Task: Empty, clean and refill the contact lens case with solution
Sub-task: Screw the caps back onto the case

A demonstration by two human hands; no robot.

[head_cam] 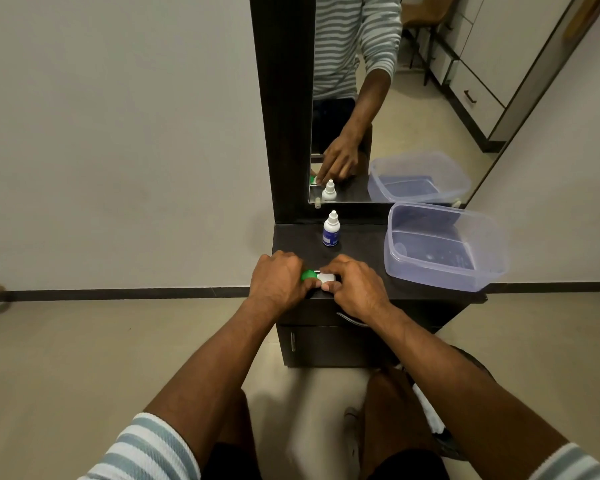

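A: Spilling is risked: the contact lens case (317,277) is gripped at the dark cabinet top's (357,244) front edge, left hand (274,282) curled on the green cap, right hand (355,280) pinching the white one.

B: Noted. Case small, mostly hidden; solution bottle (331,229) stood behind, capped.

dark cabinet (361,251) | clear plastic tub (445,271) at its right | mirror (413,98) behind

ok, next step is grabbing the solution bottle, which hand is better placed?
Right, probably. The right hand sits nearly below the solution bottle, slightly closer than the left hand. Both grip the contact lens case, so the left can keep holding it.
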